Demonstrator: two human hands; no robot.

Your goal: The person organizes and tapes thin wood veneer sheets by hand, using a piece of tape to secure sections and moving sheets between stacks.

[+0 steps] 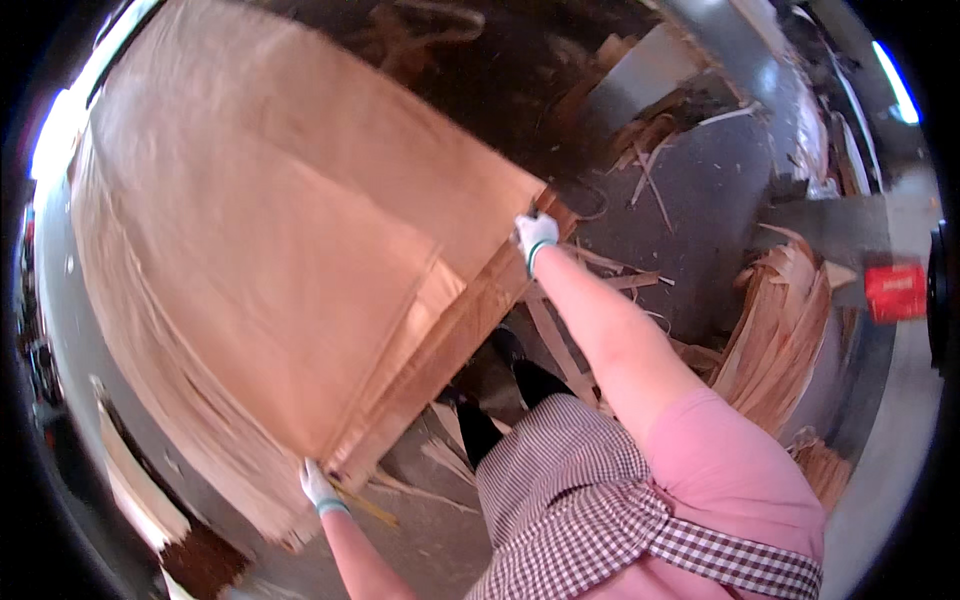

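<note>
A tall stack of thin brown wood veneer sheets (270, 200) fills the left and middle of the view, its near edges uneven and layered. At the lower corner of the stack, my left hand (317, 485) in a white glove pinches the edge of the top veneer sheet. My right hand (537, 231), gloved as well, is at the right-hand corner of the stack. Its fingers are closed, and a small dark object (533, 208) pokes out above them; its kind is too small to tell. A folded or overlapping strip (437, 295) lies along the near edge between both hands.
Veneer scraps (560, 340) litter the grey floor around my feet. At the right leans a bundle of veneer offcuts (775, 320), with a red package (895, 292) beyond it. More scraps and a pale board (650, 75) lie at the far right.
</note>
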